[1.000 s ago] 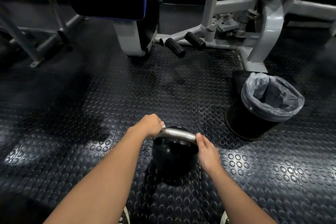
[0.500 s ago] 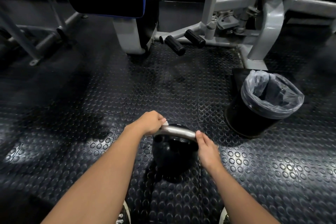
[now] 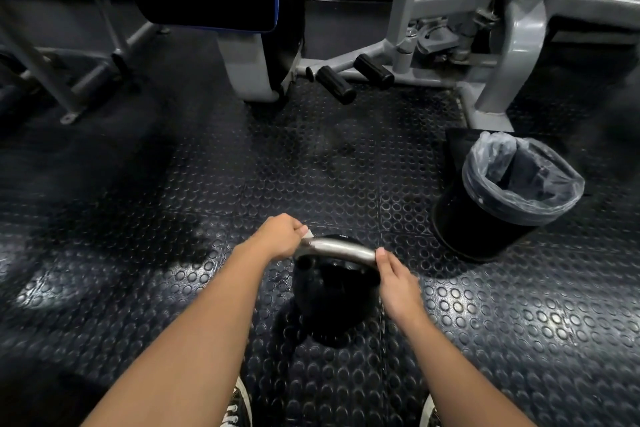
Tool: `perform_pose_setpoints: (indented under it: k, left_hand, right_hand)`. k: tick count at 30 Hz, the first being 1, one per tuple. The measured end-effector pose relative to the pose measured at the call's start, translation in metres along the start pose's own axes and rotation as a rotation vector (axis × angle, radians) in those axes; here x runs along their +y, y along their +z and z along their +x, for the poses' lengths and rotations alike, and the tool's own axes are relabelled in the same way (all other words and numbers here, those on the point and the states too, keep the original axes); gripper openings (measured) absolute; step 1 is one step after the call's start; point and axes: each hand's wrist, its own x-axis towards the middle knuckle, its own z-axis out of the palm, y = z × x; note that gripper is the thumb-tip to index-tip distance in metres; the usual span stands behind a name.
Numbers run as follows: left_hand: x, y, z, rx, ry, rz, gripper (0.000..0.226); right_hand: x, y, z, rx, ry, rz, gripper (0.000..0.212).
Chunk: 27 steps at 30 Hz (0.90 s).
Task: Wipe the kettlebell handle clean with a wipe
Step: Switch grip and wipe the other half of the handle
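Landmark = kettlebell [image 3: 334, 302], black, sitting on the studded rubber floor [image 3: 346, 184].

Nearest: shoe toes [image 3: 239, 406] at the bottom edge, on the camera side of the bell.

Steel handle [image 3: 337, 249] arches over the bell's top. Left hand [image 3: 280, 236] is closed round the handle's left end with the wipe [image 3: 308, 231] pinched under it; only a small white corner shows, the rest is hidden. Right hand [image 3: 393, 279] grips the handle's right end, thumb on the steel, no wipe visible there. Hands are well apart, bare steel between them.

Read: mid-wipe, left hand works and right hand steadies.

To do it well:
- keep the right grip firm so the bell doesn't rock
- wrap the wipe fully round the bar, not just the top
- cover end to end, including both curved corners and the underside

Beyond and right of the bell: lined bin [image 3: 505, 194], near. Further back: grey machine frame [image 3: 408, 55].
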Motion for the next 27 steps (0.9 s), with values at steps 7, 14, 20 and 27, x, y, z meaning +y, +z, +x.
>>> perform_pose_setpoints:
  k: [7, 14, 20, 27]
  left_hand:
    - [0.003, 0.006, -0.01, 0.077, 0.035, -0.105, 0.035]
    - [0.001, 0.028, -0.024, 0.221, -0.058, -0.208, 0.032]
    - [0.002, 0.055, -0.047, 0.348, -0.044, -0.297, 0.038]
    - [0.016, 0.058, -0.061, 0.403, -0.019, -0.31, 0.037]
  right_hand:
    - [0.0, 0.001, 0.0, -0.001, 0.009, 0.001, 0.052]
    - [0.0, 0.002, 0.001, 0.009, 0.02, -0.003, 0.055]
    - [0.004, 0.002, 0.002, 0.013, 0.027, 0.011, 0.057]
    - [0.004, 0.003, 0.003, 0.018, 0.012, 0.01, 0.054]
